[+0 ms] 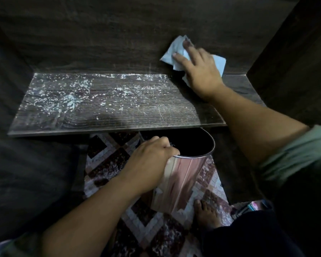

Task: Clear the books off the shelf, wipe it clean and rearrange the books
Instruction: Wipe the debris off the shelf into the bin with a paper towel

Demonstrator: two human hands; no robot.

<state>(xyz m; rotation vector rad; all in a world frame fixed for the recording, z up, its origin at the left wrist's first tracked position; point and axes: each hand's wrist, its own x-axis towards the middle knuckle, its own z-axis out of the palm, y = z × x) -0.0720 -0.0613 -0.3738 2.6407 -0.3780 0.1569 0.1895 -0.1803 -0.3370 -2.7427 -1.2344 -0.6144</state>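
A dark wooden shelf (104, 106) lies bare of books, its board speckled with white dust and crumbs. My right hand (198, 71) presses a pale blue cloth (174, 52) flat against the back panel at the shelf's right end, fingers spread. Below the front edge, my left hand (152, 160) grips the rim of a shiny metal bin (182, 179), which is tilted with its dark mouth just under the shelf edge.
The shelf's side wall (289, 58) rises at the right. A patterned tile floor (156, 229) lies under the bin, with my bare foot (206, 212) beside it. A few books (252, 206) lie on the floor at lower right.
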